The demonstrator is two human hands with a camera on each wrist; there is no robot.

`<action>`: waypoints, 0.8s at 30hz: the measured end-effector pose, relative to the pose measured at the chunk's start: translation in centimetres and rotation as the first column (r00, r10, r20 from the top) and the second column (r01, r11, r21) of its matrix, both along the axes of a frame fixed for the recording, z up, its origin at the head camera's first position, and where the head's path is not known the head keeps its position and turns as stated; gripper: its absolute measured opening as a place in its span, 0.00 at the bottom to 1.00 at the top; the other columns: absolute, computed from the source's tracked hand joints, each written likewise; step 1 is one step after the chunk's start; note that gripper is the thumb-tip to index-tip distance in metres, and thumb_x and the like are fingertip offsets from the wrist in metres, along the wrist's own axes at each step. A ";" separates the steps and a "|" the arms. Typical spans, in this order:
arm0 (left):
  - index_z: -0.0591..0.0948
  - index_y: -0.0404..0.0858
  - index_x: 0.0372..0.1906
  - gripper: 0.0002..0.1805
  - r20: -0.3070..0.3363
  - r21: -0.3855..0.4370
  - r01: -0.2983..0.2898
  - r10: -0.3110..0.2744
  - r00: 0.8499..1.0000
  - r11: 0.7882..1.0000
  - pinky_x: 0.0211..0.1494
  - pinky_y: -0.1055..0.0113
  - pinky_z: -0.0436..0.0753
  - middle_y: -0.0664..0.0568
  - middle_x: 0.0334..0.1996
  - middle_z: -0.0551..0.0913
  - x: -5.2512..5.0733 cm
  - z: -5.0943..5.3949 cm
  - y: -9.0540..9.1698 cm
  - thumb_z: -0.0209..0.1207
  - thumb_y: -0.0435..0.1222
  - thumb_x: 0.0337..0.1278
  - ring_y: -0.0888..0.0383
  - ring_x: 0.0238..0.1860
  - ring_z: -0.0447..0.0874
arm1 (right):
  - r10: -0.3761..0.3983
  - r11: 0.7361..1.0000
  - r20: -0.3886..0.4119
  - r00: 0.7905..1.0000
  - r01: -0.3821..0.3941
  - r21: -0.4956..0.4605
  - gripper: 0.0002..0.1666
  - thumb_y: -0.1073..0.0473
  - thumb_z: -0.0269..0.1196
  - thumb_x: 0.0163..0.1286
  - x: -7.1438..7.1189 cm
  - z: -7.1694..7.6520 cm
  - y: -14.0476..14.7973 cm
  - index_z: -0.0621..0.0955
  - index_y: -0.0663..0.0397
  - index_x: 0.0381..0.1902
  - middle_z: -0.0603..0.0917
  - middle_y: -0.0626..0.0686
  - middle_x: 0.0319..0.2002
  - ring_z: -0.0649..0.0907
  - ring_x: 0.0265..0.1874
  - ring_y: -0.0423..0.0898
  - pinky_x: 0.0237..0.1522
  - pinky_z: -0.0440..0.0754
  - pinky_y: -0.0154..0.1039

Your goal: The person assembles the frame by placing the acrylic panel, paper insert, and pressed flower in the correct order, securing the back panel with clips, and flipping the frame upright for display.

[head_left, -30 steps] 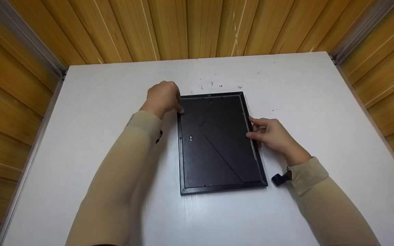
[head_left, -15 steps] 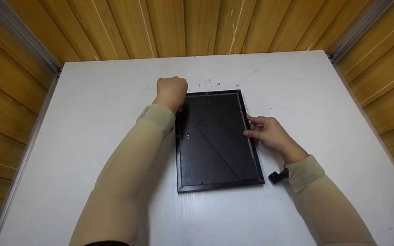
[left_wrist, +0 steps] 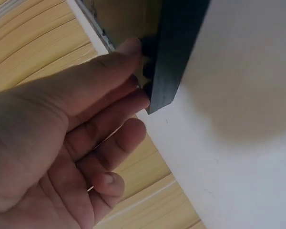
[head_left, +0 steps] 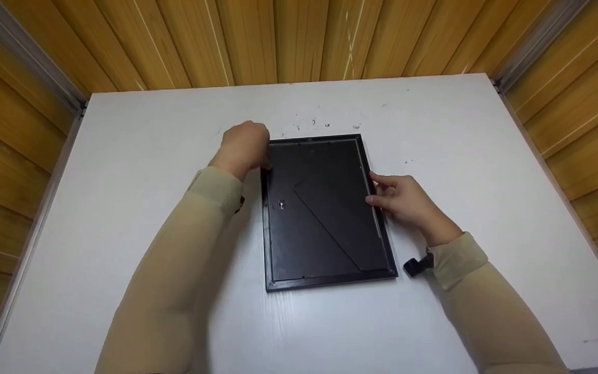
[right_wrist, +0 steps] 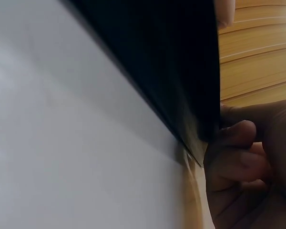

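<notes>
A black picture frame lies back side up on the white table, and its front face is hidden. Its back panel shows a diagonal stand outline and a small metal piece near the left edge. At the upper left corner my left hand pinches the frame's edge; in the left wrist view its thumb is on the rim and the outer fingers are loosely bent. On the opposite long side my right hand grips the rim between thumb and forefinger, with the other fingers curled beneath.
The white table meets wood-look panel walls at the back and sides. Small dark marks dot the surface behind the frame. A black wrist device sticks out from the right sleeve.
My left hand shifts right over the upper left corner, then back left to the edge. My right hand keeps its hold on the right rim. The whole view drifts slightly.
</notes>
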State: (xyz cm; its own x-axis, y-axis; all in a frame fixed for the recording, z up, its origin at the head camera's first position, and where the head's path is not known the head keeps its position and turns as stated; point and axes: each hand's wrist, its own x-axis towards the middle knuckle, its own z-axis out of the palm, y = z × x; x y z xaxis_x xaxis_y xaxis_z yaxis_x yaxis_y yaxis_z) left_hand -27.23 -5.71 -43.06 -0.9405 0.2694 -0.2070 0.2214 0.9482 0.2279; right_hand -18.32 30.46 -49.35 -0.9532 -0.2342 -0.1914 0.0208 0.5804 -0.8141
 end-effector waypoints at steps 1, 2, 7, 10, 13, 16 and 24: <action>0.94 0.31 0.52 0.22 0.013 0.040 -0.008 0.008 1.000 0.999 0.61 0.46 0.93 0.40 0.50 0.96 0.5 -0.2 -0.5 0.85 0.41 0.59 0.43 0.51 0.94 | 0.001 1.000 0.000 1.000 -0.001 -0.009 0.41 0.62 0.76 0.76 0.0 0.0 0.0 0.75 0.62 0.82 0.88 0.54 0.40 0.78 0.20 0.33 0.24 0.79 0.30; 0.94 0.32 0.52 0.22 0.031 0.080 -0.020 0.017 0.999 0.997 0.61 0.46 0.92 0.40 0.50 0.96 1.0 -0.4 -0.9 0.83 0.43 0.62 0.43 0.51 0.94 | -0.001 1.000 0.000 1.000 0.001 -0.013 0.41 0.62 0.76 0.76 -0.1 0.0 -0.1 0.75 0.62 0.82 0.88 0.55 0.40 0.78 0.20 0.33 0.24 0.79 0.30; 0.87 0.33 0.72 0.33 0.112 0.236 -0.038 0.012 0.994 0.971 0.79 0.43 0.83 0.40 0.74 0.86 4.2 -2.2 -2.7 0.76 0.49 0.72 0.38 0.74 0.86 | -0.003 0.999 0.001 1.000 0.003 -0.037 0.41 0.63 0.75 0.76 -0.1 -0.3 -0.2 0.74 0.62 0.83 0.87 0.50 0.36 0.79 0.17 0.35 0.23 0.81 0.31; 0.80 0.31 0.79 0.39 0.137 0.305 -0.083 0.043 0.990 0.949 0.84 0.41 0.78 0.37 0.80 0.79 6.6 -3.1 -3.3 0.74 0.50 0.73 0.36 0.81 0.78 | 0.007 0.999 0.021 1.000 -0.006 -0.052 0.42 0.63 0.74 0.78 0.0 -0.4 -0.3 0.73 0.61 0.84 0.85 0.47 0.33 0.79 0.16 0.36 0.22 0.81 0.33; 0.79 0.27 0.78 0.41 0.178 0.373 -0.174 0.113 0.977 0.911 0.83 0.40 0.78 0.33 0.77 0.81 8.8 -3.6 -3.7 0.73 0.51 0.73 0.35 0.80 0.78 | 0.016 0.999 0.030 0.999 -0.015 -0.044 0.42 0.62 0.73 0.79 0.3 -0.4 -0.5 0.72 0.60 0.85 0.84 0.48 0.34 0.79 0.16 0.37 0.22 0.81 0.33; 0.77 0.25 0.78 0.45 0.224 0.426 -0.231 0.146 0.964 0.875 0.82 0.40 0.79 0.31 0.74 0.83 10.2 -3.9 -3.8 0.73 0.53 0.71 0.35 0.78 0.80 | 0.017 0.998 -0.019 1.000 -0.016 0.054 0.40 0.60 0.72 0.81 0.6 -0.1 -0.8 0.72 0.58 0.86 0.86 0.52 0.37 0.79 0.21 0.38 0.26 0.80 0.33; 0.90 0.36 0.61 0.26 0.289 0.542 -0.285 0.143 0.947 0.790 0.51 0.56 0.86 0.47 0.49 0.93 11.0 -5.6 -2.9 0.78 0.49 0.67 0.52 0.43 0.86 | 0.164 0.878 -0.198 0.966 -0.051 0.477 0.41 0.39 0.68 0.84 4.5 2.5 -4.4 0.79 0.63 0.80 0.83 0.64 0.62 0.83 0.57 0.60 0.62 0.83 0.58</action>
